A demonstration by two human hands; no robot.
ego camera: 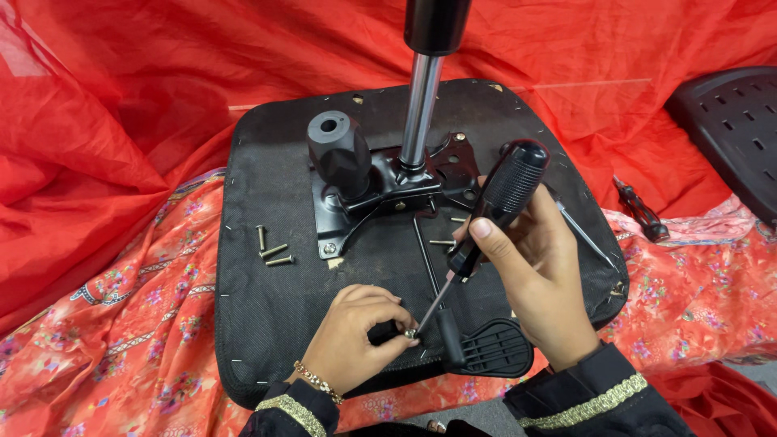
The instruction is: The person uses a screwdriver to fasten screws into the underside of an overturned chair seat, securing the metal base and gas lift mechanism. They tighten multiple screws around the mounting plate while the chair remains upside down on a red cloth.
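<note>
An upturned black chair seat point(275, 291) lies on red cloth, with a black metal mechanism plate point(388, 194) and a chrome gas cylinder point(421, 105) standing up from it. My right hand point(538, 279) grips a black-handled screwdriver point(502, 202), its shaft slanting down to the left. The tip meets a small screw point(411, 333) pinched between the fingers of my left hand point(360, 332), just beside a black paddle lever point(486, 348) at the seat's front edge. Three loose screws point(271, 249) rest on the seat to the left of the plate.
Another loose screw point(443, 242) lies near the plate's front. A second screwdriver point(641, 212) rests on the patterned cloth at right. A perforated black plastic chair part point(728, 129) sits at the far right. Red fabric point(105, 121) covers the surroundings.
</note>
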